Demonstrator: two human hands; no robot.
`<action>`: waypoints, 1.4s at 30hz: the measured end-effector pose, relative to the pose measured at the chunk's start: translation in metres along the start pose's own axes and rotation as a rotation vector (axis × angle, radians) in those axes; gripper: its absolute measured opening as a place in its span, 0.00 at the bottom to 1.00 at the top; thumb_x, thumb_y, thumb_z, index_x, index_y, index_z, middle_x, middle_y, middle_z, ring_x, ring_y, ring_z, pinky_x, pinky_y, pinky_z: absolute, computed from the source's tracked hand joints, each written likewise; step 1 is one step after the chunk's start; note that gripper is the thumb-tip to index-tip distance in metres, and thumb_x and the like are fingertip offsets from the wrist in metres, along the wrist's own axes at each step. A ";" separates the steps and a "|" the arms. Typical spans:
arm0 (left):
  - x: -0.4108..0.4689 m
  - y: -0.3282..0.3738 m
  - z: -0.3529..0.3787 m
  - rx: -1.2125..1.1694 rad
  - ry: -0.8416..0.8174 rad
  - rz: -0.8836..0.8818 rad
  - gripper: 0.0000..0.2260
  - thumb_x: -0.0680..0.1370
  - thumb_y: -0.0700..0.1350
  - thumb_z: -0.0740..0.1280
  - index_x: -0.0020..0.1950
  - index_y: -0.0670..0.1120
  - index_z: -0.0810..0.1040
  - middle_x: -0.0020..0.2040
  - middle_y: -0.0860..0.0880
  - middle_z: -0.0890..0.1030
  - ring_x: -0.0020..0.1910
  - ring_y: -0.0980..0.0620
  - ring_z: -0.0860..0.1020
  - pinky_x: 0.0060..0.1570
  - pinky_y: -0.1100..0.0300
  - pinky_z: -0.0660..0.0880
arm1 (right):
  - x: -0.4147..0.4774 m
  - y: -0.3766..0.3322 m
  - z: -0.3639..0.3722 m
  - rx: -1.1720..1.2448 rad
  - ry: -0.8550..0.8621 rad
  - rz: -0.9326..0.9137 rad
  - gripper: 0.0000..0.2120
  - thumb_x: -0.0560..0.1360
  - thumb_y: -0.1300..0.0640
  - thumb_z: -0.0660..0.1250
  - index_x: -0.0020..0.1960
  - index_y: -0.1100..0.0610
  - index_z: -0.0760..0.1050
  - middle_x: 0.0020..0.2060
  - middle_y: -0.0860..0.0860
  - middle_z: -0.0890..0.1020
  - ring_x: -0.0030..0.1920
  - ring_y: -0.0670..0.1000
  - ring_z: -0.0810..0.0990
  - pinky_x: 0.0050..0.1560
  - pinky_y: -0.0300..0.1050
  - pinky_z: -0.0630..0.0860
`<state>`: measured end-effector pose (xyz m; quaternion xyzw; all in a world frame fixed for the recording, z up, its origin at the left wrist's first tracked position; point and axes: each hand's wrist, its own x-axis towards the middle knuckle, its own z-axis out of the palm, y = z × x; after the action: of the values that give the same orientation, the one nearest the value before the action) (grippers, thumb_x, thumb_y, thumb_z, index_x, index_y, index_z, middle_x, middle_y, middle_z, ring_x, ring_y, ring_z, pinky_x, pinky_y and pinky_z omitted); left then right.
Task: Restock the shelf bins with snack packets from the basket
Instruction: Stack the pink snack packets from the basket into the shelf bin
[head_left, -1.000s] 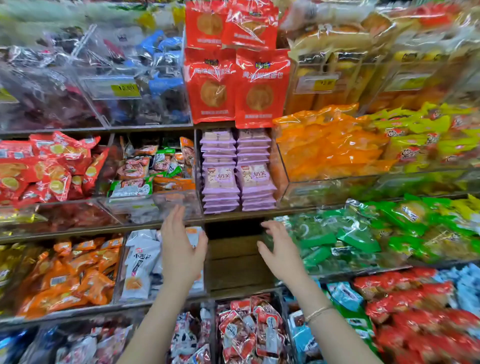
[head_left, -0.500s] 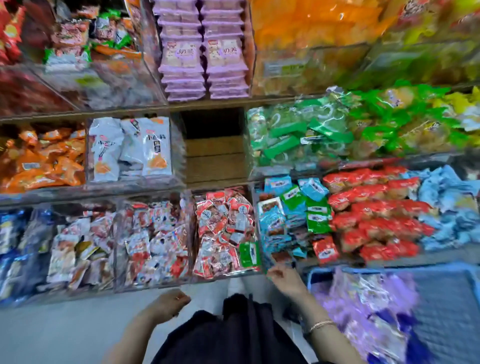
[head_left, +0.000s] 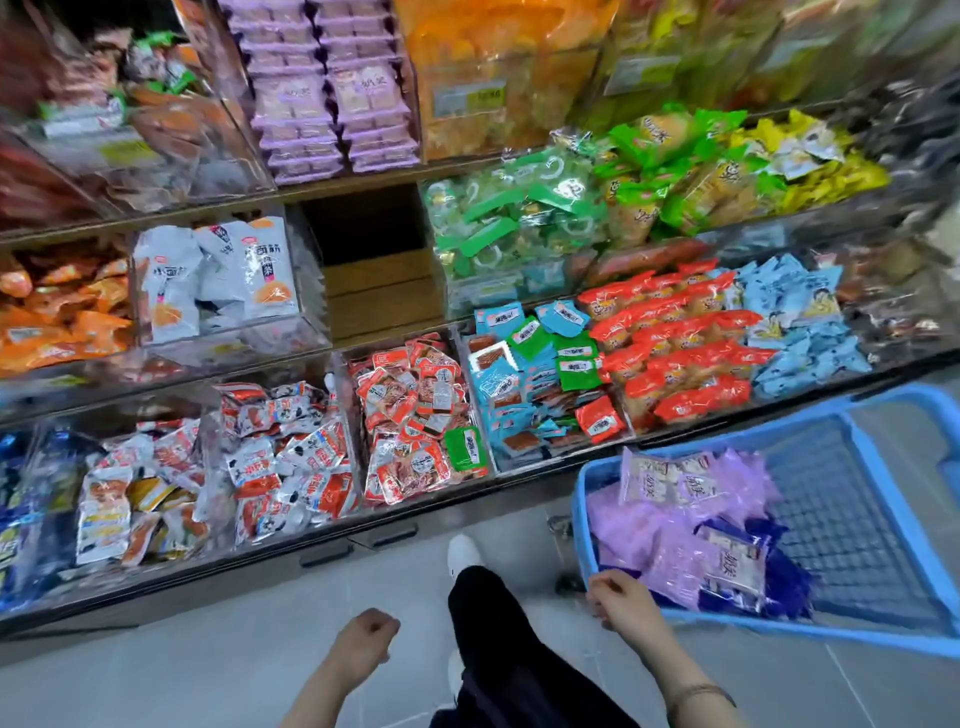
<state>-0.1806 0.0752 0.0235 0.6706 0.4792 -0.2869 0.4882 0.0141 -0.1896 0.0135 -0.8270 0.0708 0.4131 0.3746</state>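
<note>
The left hand (head_left: 363, 649) hangs low over the grey floor (head_left: 208, 649), fingers curled into a fist and holding nothing, well apart from any stock. Above it, on the upper shelf, the bin of stacked purple packets (head_left: 332, 98) stands part-filled, and one level lower a bare wooden slot (head_left: 374, 260) gapes between the white packets and the green ones.

Further right, the right hand (head_left: 621, 597) sits at the near left corner of the blue basket (head_left: 779, 631), fingers bent. Whether it grips the rim or only hovers over it cannot be told from this view, but it carries no packet. The basket's purple snack packets (head_left: 670, 545) lie flat in a loose heap in the basket's left half, just beyond and to the right of those fingers, with one white-labelled face turned up near the front.

The right hand looks by far the nearer for the next pick. The load would then have to travel up and leftward, across the person's front, to reach the matching purple bin.
</note>
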 end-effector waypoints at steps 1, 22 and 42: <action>-0.001 -0.001 0.011 -0.003 -0.023 -0.014 0.06 0.80 0.43 0.61 0.44 0.43 0.72 0.42 0.46 0.74 0.39 0.49 0.76 0.25 0.66 0.63 | -0.009 0.009 -0.008 0.028 0.016 0.017 0.08 0.76 0.66 0.61 0.40 0.60 0.75 0.30 0.54 0.75 0.30 0.51 0.72 0.31 0.38 0.67; 0.005 0.104 0.207 0.221 -0.019 0.127 0.13 0.79 0.44 0.62 0.62 0.42 0.74 0.58 0.44 0.79 0.56 0.48 0.76 0.52 0.63 0.69 | 0.092 0.103 -0.238 -0.136 0.075 0.139 0.09 0.74 0.64 0.63 0.36 0.58 0.76 0.40 0.60 0.80 0.44 0.58 0.78 0.46 0.55 0.75; 0.026 0.140 0.319 0.464 -0.042 0.171 0.35 0.78 0.49 0.63 0.79 0.50 0.45 0.79 0.54 0.42 0.76 0.49 0.57 0.72 0.56 0.60 | 0.174 0.141 -0.215 0.139 0.020 0.375 0.10 0.73 0.64 0.68 0.54 0.63 0.74 0.44 0.58 0.78 0.40 0.54 0.77 0.38 0.44 0.78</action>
<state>-0.0155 -0.2208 -0.0599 0.7967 0.3319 -0.3609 0.3534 0.2027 -0.4021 -0.1121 -0.7757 0.2554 0.4615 0.3465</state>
